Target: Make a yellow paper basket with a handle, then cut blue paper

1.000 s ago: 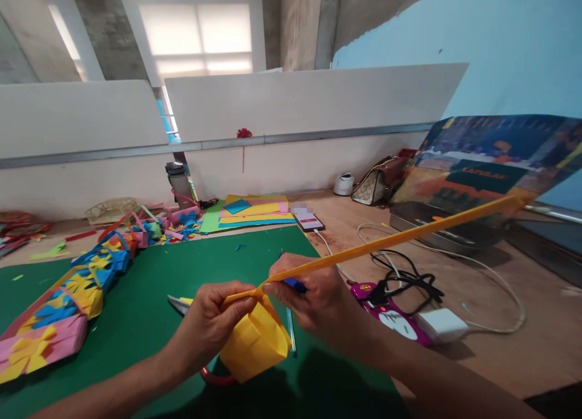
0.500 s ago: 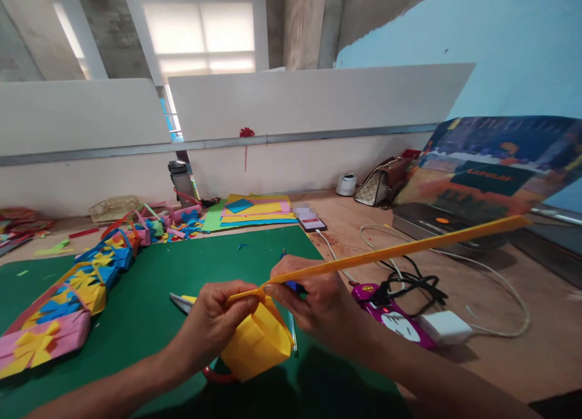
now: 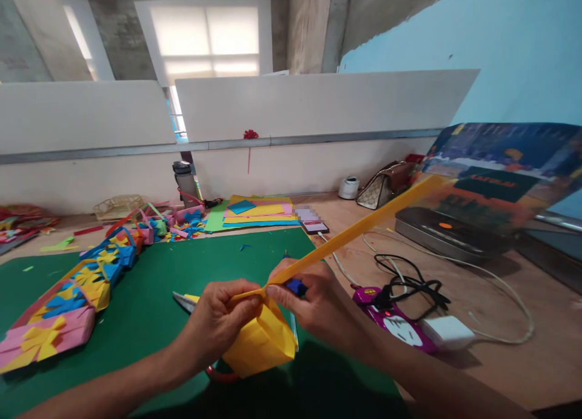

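Observation:
A long yellow paper strip [image 3: 359, 227] runs up and to the right from between my hands. My left hand [image 3: 227, 316] pinches its lower end, thumb against fingers. Close beside it, my right hand [image 3: 313, 294] pinches the strip between thumb and forefinger. Just below the fingers hangs a small folded yellow paper box [image 3: 266, 343], its top edge partly hidden by my hands; whether strip and box are joined I cannot tell. Scissors [image 3: 183, 301] lie behind my left hand, with a red handle [image 3: 221, 375] showing below. A blue item [image 3: 296, 287] is partly covered by my right hand.
Finished paper bags with bows [image 3: 50, 334] line the left of the green cutting mat [image 3: 154, 285]. Coloured paper sheets [image 3: 264, 211] and a phone [image 3: 313, 220] lie behind. A purple power strip [image 3: 402, 328] with tangled cables is at right, near a fan-less dark case [image 3: 450, 231].
The free end of the yellow strip has swung upward and to the left, now steeper. Both hands keep their pinch close together. The view has shifted slightly.

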`<action>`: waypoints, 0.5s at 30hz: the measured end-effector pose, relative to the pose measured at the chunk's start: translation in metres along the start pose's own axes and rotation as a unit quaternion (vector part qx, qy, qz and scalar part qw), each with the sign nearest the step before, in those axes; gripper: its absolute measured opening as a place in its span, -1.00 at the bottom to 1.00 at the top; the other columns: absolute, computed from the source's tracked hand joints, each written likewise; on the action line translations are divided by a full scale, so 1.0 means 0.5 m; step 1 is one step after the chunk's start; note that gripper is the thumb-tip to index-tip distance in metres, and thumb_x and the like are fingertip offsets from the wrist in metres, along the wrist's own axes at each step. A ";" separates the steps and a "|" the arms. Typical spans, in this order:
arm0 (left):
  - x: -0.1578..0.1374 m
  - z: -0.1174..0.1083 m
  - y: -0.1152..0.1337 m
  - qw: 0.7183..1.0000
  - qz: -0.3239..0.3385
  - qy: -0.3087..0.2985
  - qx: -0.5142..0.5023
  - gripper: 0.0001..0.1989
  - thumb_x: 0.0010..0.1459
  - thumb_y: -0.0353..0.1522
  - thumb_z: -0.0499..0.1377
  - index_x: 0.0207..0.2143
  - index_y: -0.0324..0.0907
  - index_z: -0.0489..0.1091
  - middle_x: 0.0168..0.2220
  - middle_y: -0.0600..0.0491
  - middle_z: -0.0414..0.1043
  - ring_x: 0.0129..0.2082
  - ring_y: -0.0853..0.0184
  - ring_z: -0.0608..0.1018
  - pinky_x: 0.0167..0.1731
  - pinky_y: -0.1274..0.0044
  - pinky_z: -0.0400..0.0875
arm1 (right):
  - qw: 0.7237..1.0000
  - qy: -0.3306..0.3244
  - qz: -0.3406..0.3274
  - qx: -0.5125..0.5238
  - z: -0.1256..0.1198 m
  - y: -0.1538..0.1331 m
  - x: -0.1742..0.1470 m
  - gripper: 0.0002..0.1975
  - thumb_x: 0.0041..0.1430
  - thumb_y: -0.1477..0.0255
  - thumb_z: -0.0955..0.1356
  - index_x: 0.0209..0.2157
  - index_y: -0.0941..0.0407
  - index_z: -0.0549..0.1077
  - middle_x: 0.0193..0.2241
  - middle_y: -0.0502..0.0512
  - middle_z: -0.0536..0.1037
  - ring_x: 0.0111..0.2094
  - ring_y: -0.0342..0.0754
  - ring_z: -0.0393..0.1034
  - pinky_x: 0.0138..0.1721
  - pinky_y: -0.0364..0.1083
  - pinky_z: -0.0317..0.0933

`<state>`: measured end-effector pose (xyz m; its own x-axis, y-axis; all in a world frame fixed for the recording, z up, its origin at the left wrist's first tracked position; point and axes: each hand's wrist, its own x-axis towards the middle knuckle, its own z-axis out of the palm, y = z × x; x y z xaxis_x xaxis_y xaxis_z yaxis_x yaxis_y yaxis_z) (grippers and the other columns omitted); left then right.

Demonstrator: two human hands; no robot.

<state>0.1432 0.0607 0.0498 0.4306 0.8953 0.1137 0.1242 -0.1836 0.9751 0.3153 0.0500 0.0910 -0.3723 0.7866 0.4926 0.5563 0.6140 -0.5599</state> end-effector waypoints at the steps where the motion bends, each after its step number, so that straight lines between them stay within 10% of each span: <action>1: -0.001 0.001 0.002 1.000 0.003 0.002 0.006 -0.73 0.06 -0.23 0.10 -0.47 -0.27 0.42 -0.55 0.08 0.36 -0.56 0.46 0.34 -0.56 0.67 0.22 | 1.000 -0.017 0.012 0.008 -0.001 0.000 0.001 -0.84 0.08 0.46 0.28 -0.53 0.16 0.41 -0.58 -0.03 0.41 -0.52 -0.18 0.26 -0.47 -0.20 0.12; 15: -0.001 -0.003 0.030 0.919 0.248 0.061 0.301 -0.77 0.16 -0.44 -0.04 -0.45 -0.23 0.38 -0.50 0.05 0.36 -0.52 0.47 0.36 -0.53 0.67 0.20 | 0.978 -0.062 0.059 0.190 -0.007 -0.005 0.003 -0.92 0.05 0.44 0.30 -0.44 0.15 0.40 -0.36 0.07 0.44 -0.29 -0.09 0.32 -0.25 -0.09 0.23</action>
<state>0.1435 0.0583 0.0649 0.4679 0.6739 0.5718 0.4275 -0.7388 0.5210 0.3160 0.0493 0.0952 -0.4232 0.8405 0.3382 0.2932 0.4803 -0.8266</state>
